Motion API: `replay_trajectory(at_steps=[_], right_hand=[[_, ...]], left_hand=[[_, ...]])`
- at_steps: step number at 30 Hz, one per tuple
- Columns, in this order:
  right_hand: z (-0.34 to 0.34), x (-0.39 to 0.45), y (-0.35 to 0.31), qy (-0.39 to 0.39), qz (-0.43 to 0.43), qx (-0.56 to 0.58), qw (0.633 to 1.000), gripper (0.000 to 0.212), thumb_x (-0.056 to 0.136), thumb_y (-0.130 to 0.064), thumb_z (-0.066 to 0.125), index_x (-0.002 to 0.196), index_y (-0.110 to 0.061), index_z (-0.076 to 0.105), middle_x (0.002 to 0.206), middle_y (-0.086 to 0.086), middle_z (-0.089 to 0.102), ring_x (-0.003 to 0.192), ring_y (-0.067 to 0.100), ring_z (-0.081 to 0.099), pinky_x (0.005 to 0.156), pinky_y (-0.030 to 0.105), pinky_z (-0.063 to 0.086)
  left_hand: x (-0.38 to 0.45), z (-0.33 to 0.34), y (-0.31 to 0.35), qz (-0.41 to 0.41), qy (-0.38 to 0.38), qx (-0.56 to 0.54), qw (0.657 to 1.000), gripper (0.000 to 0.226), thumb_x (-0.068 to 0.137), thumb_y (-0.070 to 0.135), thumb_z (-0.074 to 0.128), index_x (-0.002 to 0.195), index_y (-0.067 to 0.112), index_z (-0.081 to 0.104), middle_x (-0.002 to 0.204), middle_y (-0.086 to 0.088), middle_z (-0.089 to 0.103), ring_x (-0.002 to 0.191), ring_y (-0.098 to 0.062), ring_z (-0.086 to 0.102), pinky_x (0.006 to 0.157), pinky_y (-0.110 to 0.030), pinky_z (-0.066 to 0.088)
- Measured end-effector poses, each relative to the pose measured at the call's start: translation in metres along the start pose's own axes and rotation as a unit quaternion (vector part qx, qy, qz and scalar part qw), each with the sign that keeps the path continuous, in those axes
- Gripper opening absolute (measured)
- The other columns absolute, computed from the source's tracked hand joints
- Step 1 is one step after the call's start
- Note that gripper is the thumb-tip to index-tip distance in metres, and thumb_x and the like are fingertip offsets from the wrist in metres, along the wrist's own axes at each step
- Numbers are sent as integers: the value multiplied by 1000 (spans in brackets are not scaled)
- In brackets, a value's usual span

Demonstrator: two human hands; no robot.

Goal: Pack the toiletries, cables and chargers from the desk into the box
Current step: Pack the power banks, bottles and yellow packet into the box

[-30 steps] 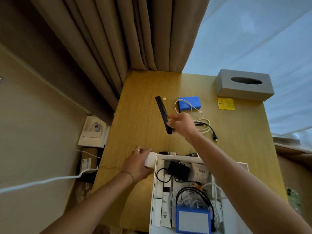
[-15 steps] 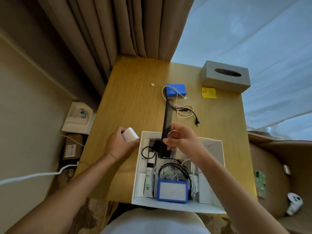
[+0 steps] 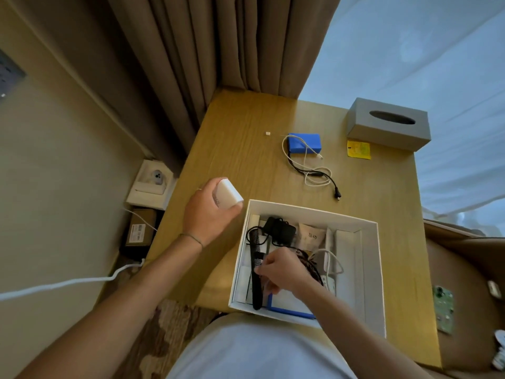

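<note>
A white box [image 3: 371, 269] sits at the near edge of the wooden desk [image 3: 246, 149]. Inside it lie a black charger [image 3: 281, 231] with its cable, white tubes, a sachet and a blue-edged pack [image 3: 289, 310]. My right hand [image 3: 284, 272] is inside the box, fingers pinching a long black comb [image 3: 257, 274] that lies along the box's left side. My left hand [image 3: 210, 212] holds a small white block [image 3: 228, 194] just outside the box's far left corner. Farther back on the desk lie a blue power bank [image 3: 303, 143] and tangled black and white cables [image 3: 314, 173].
A grey tissue box [image 3: 388, 124] stands at the desk's far right with a yellow packet [image 3: 358, 149] beside it. A tiny white piece [image 3: 268, 134] lies near the power bank. Curtains hang behind. A white cord [image 3: 68, 283] runs across the floor at left.
My right hand carried the comb from above the desk down into the box and laid it along the left side. My left hand lifted the white block slightly. The camera view shifted.
</note>
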State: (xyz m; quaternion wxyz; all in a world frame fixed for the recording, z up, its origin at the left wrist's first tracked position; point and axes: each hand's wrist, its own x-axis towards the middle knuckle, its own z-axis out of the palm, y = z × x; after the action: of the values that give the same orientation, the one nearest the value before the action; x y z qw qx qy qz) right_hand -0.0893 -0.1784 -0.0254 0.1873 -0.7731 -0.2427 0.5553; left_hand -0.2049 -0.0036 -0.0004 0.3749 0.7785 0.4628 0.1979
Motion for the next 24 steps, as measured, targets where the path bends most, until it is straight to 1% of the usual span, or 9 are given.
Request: replay_trajectory(at_steps=[3,6,10,13,15,18,20,22,24], right_hand=[[12,12,-3,27,-2,-73,997,28,97,-24,67,75,-7,72,62,4,73,46,7,67,52,23,57],[19,15,-7,40,-12,-131,991,34,97,-31,65,72,-7,69,63,2,72,56,15,69,67,35,64],[14,2,-9,141,-93,-229,959,42,95,-40,63,60,-20,53,56,-3,55,52,16,54,53,31,50],[-7,-15,1,181,-106,-245,947,36,96,-30,55,65,-13,60,61,2,63,57,20,62,58,35,57],[-27,-30,14,209,-100,-255,939,31,96,-23,50,70,-13,62,64,2,64,59,21,63,57,34,55],[-58,-55,37,321,-97,-261,905,29,97,-25,49,70,-19,59,57,-5,58,51,16,57,49,31,49],[-78,-66,50,380,-79,-250,887,27,97,-28,49,74,-21,61,55,-6,57,47,15,55,46,30,47],[-94,-73,61,415,-64,-227,879,26,97,-29,49,77,-21,63,57,-5,59,48,15,56,46,30,47],[-104,-77,70,430,-59,-204,877,25,98,-29,49,79,-21,64,58,-6,60,49,13,56,46,29,47]], left_hand=[[-8,-9,14,27,6,20,999,62,74,51,78,128,36,52,111,12,61,95,-11,60,70,-32,60],[-18,-14,30,70,-17,31,997,63,72,53,78,127,36,51,108,15,59,91,-7,61,66,-27,59],[-31,-5,54,109,-67,45,991,66,69,52,80,125,38,49,113,16,55,93,-5,56,70,-24,57],[-34,12,71,157,-90,76,981,68,66,48,83,127,34,55,120,11,46,93,-10,55,73,-24,52],[-35,26,82,188,-127,99,969,68,66,47,84,127,34,57,118,11,46,89,-11,56,71,-25,52],[-39,54,95,238,-176,138,945,70,68,49,82,130,30,58,115,10,51,91,-12,59,71,-27,53],[-40,75,99,249,-199,149,936,69,70,48,80,132,27,58,115,8,54,95,-16,61,74,-33,56],[-41,96,102,250,-211,159,932,68,70,51,79,130,27,57,115,7,56,96,-18,61,73,-35,55],[-42,117,104,249,-206,175,930,66,71,53,78,128,29,56,116,7,57,96,-19,61,71,-32,54]])
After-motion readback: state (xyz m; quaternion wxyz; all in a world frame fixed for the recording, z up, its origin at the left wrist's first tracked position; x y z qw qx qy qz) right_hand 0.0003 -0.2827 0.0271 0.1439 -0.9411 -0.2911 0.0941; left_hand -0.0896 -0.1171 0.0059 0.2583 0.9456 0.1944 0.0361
